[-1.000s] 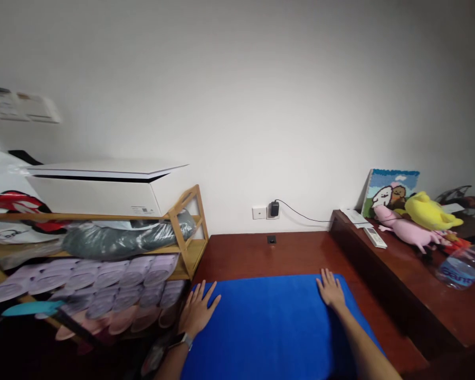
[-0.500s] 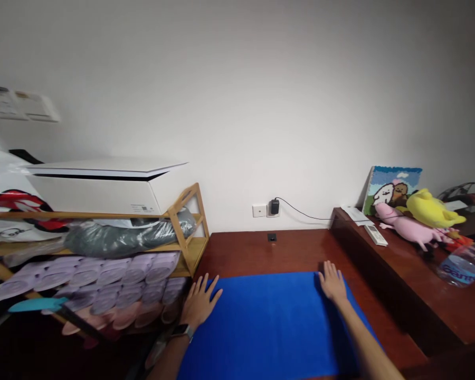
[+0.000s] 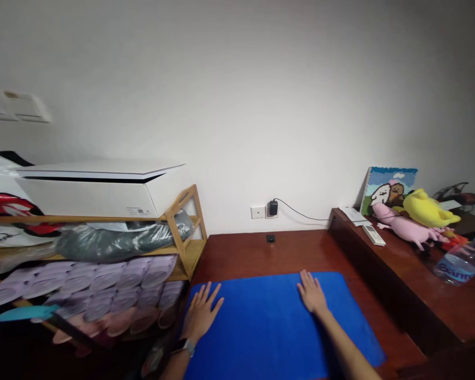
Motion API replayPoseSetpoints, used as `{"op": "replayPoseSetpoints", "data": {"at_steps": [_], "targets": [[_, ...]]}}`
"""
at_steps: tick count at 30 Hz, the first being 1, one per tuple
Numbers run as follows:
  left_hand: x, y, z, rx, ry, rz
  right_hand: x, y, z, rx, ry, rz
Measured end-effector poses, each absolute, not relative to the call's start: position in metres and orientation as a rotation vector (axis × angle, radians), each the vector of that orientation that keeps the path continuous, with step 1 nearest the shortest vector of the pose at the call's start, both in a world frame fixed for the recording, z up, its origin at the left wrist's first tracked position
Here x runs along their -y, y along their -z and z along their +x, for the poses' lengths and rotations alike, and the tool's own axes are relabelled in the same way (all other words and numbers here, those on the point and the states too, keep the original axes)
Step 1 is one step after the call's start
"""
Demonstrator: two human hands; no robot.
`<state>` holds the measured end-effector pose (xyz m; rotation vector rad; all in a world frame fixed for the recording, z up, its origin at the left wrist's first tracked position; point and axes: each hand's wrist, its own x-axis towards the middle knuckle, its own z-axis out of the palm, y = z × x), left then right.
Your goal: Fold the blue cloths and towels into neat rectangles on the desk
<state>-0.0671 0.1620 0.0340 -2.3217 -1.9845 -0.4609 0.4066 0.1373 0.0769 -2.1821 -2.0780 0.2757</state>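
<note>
A blue mat point(image 3: 261, 322) lies flat on the reddish-brown wooden desk point(image 3: 237, 253). On the mat's left edge rests my left hand point(image 3: 201, 311), palm down with fingers spread and a watch on the wrist. My right hand point(image 3: 312, 293) lies palm down on the mat near its far edge, left of the far right corner, fingers stretched out. Neither hand holds anything.
On the left, a wooden rack point(image 3: 188, 237) bears a white box point(image 3: 91, 195) and purple slippers point(image 3: 114, 277). A raised surface at right holds a remote point(image 3: 373, 235), plush toys point(image 3: 407, 229) and a bottle point(image 3: 462, 261). A black adapter point(image 3: 274, 208) is plugged into the wall.
My right hand has moved left across the mat, away from its right edge, and the far right corner now shows. My left hand stays at the left edge. The view has shifted slightly.
</note>
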Motion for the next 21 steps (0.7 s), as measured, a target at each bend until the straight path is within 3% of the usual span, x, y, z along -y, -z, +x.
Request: {"op": "replayPoseSetpoints", "data": {"at_steps": [4,7,13,17,21], "targets": [[-0.163,-0.032,-0.116,1.972,0.435,-2.309,-0.131,-0.079,0.517,1.854,-0.277,-2.471],[-0.16,-0.049,-0.107,1.959,0.447,-2.315,-0.127,-0.089,0.532,1.848,-0.275,-2.443],[-0.111,-0.073,-0.025,1.721,0.62,-2.442,-0.079,-0.094,0.397,2.006,-0.123,-1.944],[-0.062,-0.057,0.029,1.548,0.578,-2.643,-0.037,-0.074,0.277,2.141,-0.224,-1.604],[-0.037,-0.039,0.016,1.734,0.469,-2.586,-0.022,-0.06,0.231,2.18,-0.311,-1.598]]}}
